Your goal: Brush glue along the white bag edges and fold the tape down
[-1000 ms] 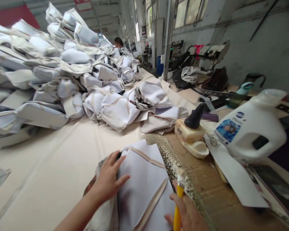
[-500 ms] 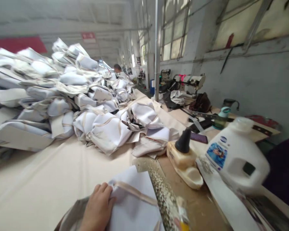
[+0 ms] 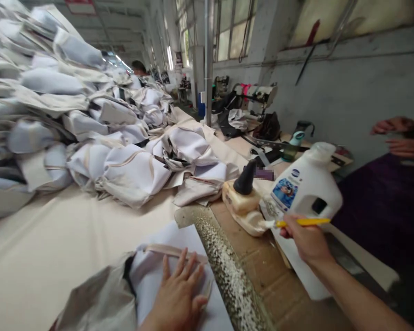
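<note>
My left hand point(image 3: 179, 289) lies flat with fingers spread on a white fabric piece point(image 3: 160, 239), across its beige seam tape. Grey cloth point(image 3: 100, 294) attached to that piece bunches out to the left. My right hand point(image 3: 305, 239) grips a brush point(image 3: 312, 222) by its yellow handle. The brush's white tip is at the open cup of a cream glue container point(image 3: 241, 202) with a black cone cap. A white jug point(image 3: 307, 179) with a blue label stands just behind my right hand.
Sewn white and grey pieces point(image 3: 131, 174) are heaped on the left and back of the table. A glue-crusted strip point(image 3: 224, 257) runs beside cardboard point(image 3: 248, 262). At right, another person's hands point(image 3: 400, 135) show; a metal pole point(image 3: 208, 64) stands behind.
My right hand has brought the brush up from the lower edge to the container's cup. My left hand has moved right and flattened over the fabric. The view has shifted right.
</note>
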`<state>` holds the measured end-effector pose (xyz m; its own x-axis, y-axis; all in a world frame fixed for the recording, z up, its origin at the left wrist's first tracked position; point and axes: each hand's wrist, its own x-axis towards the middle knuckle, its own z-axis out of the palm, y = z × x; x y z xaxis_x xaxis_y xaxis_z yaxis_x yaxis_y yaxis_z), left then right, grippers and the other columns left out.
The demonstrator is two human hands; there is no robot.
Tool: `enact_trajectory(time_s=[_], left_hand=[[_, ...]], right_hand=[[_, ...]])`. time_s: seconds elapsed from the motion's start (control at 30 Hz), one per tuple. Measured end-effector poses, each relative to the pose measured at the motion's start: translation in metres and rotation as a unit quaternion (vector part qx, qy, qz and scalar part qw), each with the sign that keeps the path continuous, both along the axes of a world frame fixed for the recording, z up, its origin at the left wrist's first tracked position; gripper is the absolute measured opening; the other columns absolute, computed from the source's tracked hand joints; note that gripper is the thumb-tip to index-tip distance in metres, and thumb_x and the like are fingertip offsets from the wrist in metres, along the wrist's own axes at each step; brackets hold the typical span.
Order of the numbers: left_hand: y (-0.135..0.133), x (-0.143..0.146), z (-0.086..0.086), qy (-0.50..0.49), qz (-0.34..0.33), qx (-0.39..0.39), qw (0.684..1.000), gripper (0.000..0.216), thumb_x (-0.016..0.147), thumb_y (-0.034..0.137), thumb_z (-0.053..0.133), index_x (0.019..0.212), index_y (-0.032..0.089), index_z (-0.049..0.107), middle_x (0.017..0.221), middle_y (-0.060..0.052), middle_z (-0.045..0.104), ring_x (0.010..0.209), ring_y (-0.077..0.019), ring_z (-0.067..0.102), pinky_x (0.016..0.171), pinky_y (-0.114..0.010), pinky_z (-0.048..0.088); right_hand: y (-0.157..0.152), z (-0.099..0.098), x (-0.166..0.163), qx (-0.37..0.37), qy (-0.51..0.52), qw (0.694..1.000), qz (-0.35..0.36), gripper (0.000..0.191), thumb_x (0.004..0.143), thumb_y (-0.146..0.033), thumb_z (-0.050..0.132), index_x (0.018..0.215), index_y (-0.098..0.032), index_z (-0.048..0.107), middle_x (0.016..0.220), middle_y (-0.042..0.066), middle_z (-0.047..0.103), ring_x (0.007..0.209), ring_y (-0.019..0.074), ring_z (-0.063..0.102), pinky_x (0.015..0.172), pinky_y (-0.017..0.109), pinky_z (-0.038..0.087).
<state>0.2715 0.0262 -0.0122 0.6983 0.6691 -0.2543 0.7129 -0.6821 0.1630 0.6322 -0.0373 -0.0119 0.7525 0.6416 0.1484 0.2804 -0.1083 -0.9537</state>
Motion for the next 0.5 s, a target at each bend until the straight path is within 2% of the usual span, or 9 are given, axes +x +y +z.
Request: enact_trajectory(time_s=[0.1,0.2,0.33,0.4,0.5], left_hand=[[-0.001,0.003,-0.024,0.003,-0.014,-0.031,0.999,0.056,0.087,0.056,0.036,0.14,0.039,0.026,0.15,0.001,0.013,0.138,-0.0308,0.007,0.103,-0.066,-0.006],[0.002,-0.002,-0.041,-0.014,-0.013,-0.004,1.0,0.053,0.089,0.056,0.029,0.14,0.042,0.023,0.15,0.004,0.012,0.139,-0.0289,0.008,0.103,-0.066,-0.007],[0.004,-0.004,-0.044,-0.023,-0.008,0.007,1.0,0.053,0.089,0.055,0.031,0.139,0.04,0.026,0.15,0.002,0.016,0.138,-0.0303,0.009,0.103,-0.065,-0.011],[0.004,-0.003,-0.043,-0.024,-0.009,-0.002,1.0,0.053,0.089,0.053,0.033,0.14,0.039,0.026,0.15,0.001,0.016,0.139,-0.0307,0.008,0.102,-0.064,-0.013],[0.004,-0.002,-0.043,-0.026,-0.011,-0.008,1.0,0.053,0.089,0.053,0.032,0.14,0.039,0.026,0.15,0.001,0.014,0.139,-0.0301,0.006,0.102,-0.063,-0.014]], right_hand=[[0.015,0.003,0.006,-0.022,0.058,0.998,-0.023,0.027,0.071,-0.041,0.057,0.063,-0.016,0.056,0.045,0.002,0.055,0.043,0.0154,0.054,0.043,0.026,0.044],[0.026,0.0,0.007,-0.092,-0.01,0.996,0.013,0.027,0.075,-0.04,0.05,0.061,-0.017,0.056,0.045,0.001,0.055,0.046,0.0149,0.053,0.048,0.026,0.042],[0.039,-0.004,0.001,-0.157,-0.132,0.977,0.06,0.022,0.073,-0.036,0.05,0.06,-0.02,0.058,0.049,0.0,0.057,0.054,0.0166,0.056,0.057,0.028,0.04],[0.042,-0.003,-0.002,-0.159,-0.147,0.974,0.066,0.019,0.07,-0.036,0.052,0.061,-0.021,0.059,0.054,0.0,0.059,0.059,0.0179,0.057,0.059,0.029,0.039],[0.039,0.0,-0.001,-0.169,-0.142,0.973,0.058,0.024,0.075,-0.039,0.047,0.064,-0.021,0.058,0.052,0.0,0.058,0.057,0.0177,0.056,0.059,0.029,0.039]])
